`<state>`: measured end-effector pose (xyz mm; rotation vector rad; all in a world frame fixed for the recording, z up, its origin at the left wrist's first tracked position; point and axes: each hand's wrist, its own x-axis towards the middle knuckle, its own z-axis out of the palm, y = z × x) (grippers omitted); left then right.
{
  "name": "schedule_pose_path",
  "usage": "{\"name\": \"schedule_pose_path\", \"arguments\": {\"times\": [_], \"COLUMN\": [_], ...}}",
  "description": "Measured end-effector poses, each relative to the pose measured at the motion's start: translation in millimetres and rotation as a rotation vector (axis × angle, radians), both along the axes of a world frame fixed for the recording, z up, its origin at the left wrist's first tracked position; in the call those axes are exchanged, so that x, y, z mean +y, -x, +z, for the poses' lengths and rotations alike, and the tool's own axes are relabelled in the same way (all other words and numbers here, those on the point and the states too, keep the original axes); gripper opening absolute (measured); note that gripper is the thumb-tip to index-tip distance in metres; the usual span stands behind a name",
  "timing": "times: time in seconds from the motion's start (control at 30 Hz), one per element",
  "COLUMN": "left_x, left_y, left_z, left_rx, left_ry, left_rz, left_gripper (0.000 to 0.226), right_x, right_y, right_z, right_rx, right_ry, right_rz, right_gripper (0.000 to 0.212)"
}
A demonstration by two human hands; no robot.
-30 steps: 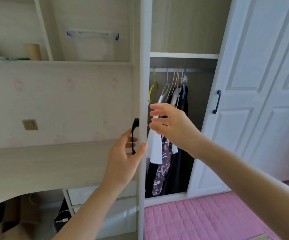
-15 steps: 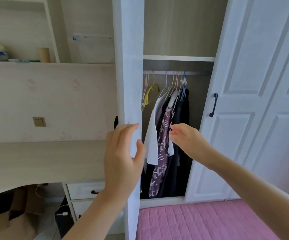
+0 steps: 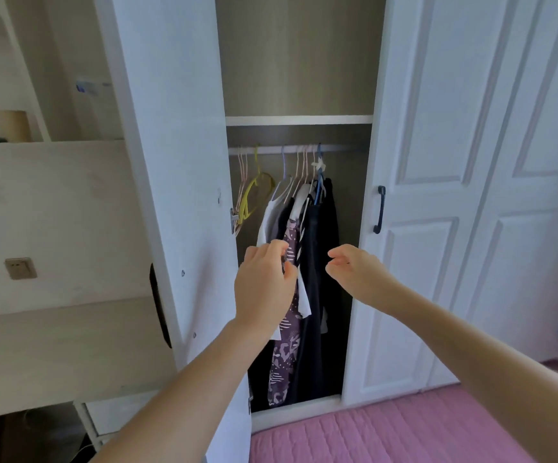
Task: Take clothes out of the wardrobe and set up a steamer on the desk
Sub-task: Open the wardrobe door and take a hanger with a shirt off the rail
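Open door (image 3: 170, 195) blocks the left; clothes (image 3: 304, 262) fill the wardrobe's middle, free room at the rail's (image 3: 344, 149) right end.

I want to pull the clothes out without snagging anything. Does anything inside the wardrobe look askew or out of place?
One thing: a yellow hanger hangs empty and tilted at the left end of the rail, among other bare hangers. The garments hang straight. The left hand is at the patterned garment; nothing looks damaged.

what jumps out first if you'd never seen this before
Two bare hands reach into an open wardrobe at centre: the left hand at the hanging clothes, the right hand loosely curled beside them, holding nothing. A yellow hanger hangs empty on the rail's left, and a pink mat lies below.
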<state>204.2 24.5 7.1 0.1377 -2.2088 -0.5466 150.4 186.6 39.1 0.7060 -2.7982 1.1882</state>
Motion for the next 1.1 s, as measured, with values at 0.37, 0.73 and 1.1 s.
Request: {"name": "schedule_pose_path", "arguments": {"times": [0.37,0.73,1.1], "left_x": [-47,-92,-116], "left_y": [148,243,300], "left_z": [25,15,-12], "left_rx": [-0.216,-0.314,-0.375], "left_ry": [-0.037,0.014,-0.011], "left_rz": [0.249,0.256,0.231], "left_gripper": [0.017,0.017,0.020], "right_x": [-74,-141,-201], "right_y": [130,241,305], "right_z": [17,29,3], "right_rx": [0.089,0.025,-0.112], "right_ry": [-0.114,0.046,0.175], "right_rz": [0.050,-0.022,-0.070], "right_gripper": [0.031,0.024,0.033]}}
